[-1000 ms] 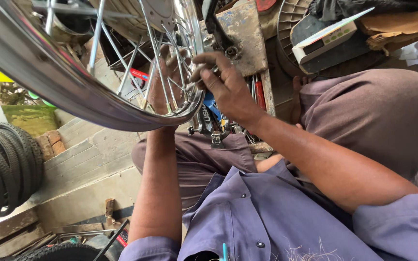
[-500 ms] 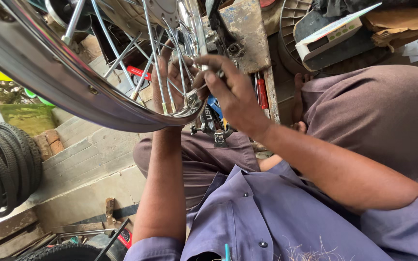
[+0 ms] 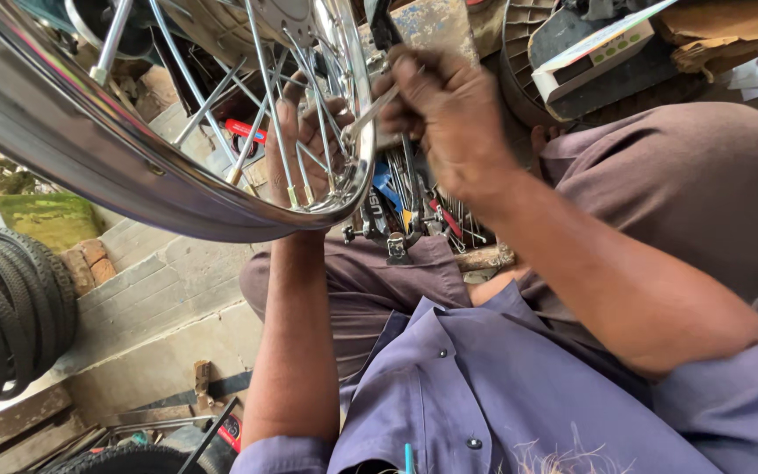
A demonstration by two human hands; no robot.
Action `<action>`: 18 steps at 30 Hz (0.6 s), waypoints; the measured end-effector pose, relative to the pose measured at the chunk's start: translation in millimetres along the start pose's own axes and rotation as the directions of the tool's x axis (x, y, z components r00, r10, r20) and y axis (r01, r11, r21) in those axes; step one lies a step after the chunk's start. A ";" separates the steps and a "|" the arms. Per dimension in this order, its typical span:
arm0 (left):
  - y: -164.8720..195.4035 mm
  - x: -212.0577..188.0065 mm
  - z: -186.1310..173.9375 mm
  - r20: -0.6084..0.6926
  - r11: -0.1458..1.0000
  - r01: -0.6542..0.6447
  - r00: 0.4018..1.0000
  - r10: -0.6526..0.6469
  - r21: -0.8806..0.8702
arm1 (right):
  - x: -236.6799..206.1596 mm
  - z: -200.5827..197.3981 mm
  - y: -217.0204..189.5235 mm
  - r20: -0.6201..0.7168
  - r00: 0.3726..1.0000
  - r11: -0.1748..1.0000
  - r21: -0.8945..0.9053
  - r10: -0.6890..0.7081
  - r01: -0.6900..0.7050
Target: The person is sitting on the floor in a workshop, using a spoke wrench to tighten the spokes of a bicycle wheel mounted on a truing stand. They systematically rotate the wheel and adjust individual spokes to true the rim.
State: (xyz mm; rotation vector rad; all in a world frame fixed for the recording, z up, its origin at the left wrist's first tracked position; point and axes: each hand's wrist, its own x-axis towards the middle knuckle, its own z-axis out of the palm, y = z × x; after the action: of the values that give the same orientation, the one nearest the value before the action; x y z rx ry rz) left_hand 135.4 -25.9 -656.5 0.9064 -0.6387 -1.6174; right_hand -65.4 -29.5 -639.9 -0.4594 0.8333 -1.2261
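I see the chrome wheel rim (image 3: 89, 154) as the largest item in view. It fills the upper left, tilted, with its lower edge sweeping down to just above my lap. Thin steel spokes (image 3: 261, 105) fan from the hub region at the top toward the rim, each ending in a small brass-coloured nipple at the inner face.

My brown trousers (image 3: 686, 193) and the purple shirt (image 3: 502, 395) occupy the lower right. Stacked black tyres (image 3: 6, 307) stand at the left edge, well apart from the wheel, beside a stepped concrete ledge (image 3: 160, 298).

My left hand (image 3: 304, 140) is raised behind the spokes, inside the rim's curve. Its fingers are curled, and it touches the spokes; I cannot tell how firmly it holds them, since the spokes cross in front of it.

My right hand (image 3: 449, 114) is just right of the rim's edge. Its fingers are closed in a grip on a slim metal tool (image 3: 370, 112), whose tip points left to the spokes near the rim.

A cluster of small tools and loose spokes (image 3: 414, 206) lies between my knees, below both hands. A red-handled tool (image 3: 247, 133) shows through the spokes behind the wheel.
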 end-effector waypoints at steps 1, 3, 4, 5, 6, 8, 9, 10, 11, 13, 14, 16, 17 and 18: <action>-0.8 0.7 -2.5 0.031 1.000 -0.004 1.000 0.004 -0.002 | -6.2 0.3 -6.6 0.031 0.998 0.999 -0.011 -0.050 0.050; -2.4 -2.2 -5.4 -0.045 0.999 0.003 0.999 0.000 0.050 | -18.0 2.7 -13.0 0.122 0.980 0.983 -0.083 -0.154 0.165; -2.3 -4.0 -5.5 -0.087 0.997 0.008 0.996 -0.002 0.076 | -25.8 5.0 -11.3 0.182 0.964 0.966 -0.139 -0.193 0.220; -1.7 -5.7 -5.0 -0.088 0.995 0.000 0.996 0.009 0.101 | -32.9 6.9 -7.9 0.239 0.945 0.944 -0.191 -0.221 0.269; -0.1 -7.2 -3.8 -0.091 0.992 -0.006 0.996 0.018 0.127 | -38.1 8.1 -3.9 0.277 0.925 0.913 -0.240 -0.261 0.330; 4.7 -9.8 0.6 -0.101 0.985 0.001 0.995 0.017 0.173 | -46.6 9.3 5.6 0.363 0.871 0.832 -0.323 -0.332 0.451; 7.4 -10.0 3.7 -0.098 0.982 0.009 0.995 0.010 0.191 | -50.3 9.0 9.1 0.413 0.814 0.745 -0.366 -0.407 0.558; 9.7 -10.2 7.5 -0.092 0.978 0.016 0.996 0.003 0.207 | -53.3 8.8 11.3 0.467 0.747 0.641 -0.400 -0.472 0.655; 11.7 -11.9 11.6 -0.109 0.977 0.024 0.994 -0.002 0.210 | -55.3 8.7 12.2 0.523 0.674 0.526 -0.426 -0.521 0.736; 15.6 -19.2 19.5 -0.149 0.976 0.045 0.989 -0.013 0.215 | -57.9 9.5 9.9 0.436 0.756 0.639 -0.412 -0.488 0.650; 16.8 -21.4 23.7 -0.170 0.977 0.061 0.985 -0.026 0.202 | -58.8 10.9 7.7 0.394 0.794 0.692 -0.399 -0.463 0.601; 19.5 -25.9 31.5 -0.216 0.981 0.085 0.975 -0.045 0.175 | -61.1 14.5 2.4 0.383 0.809 0.736 -0.357 -0.446 0.575; 20.5 -26.9 34.9 -0.213 0.982 0.087 0.976 -0.051 0.166 | -62.1 16.4 0.3 0.380 0.816 0.757 -0.336 -0.436 0.561; 22.0 -26.9 38.3 -0.206 0.984 0.088 0.977 -0.054 0.156 | -62.6 18.5 -1.2 0.416 0.776 0.703 -0.352 -0.473 0.618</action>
State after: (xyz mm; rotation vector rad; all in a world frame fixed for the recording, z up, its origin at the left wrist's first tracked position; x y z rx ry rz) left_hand 118.2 -7.0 -611.5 1.2103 -0.6099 -1.5270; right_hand -58.5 27.1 -608.2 -1.3521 0.7481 -1.4471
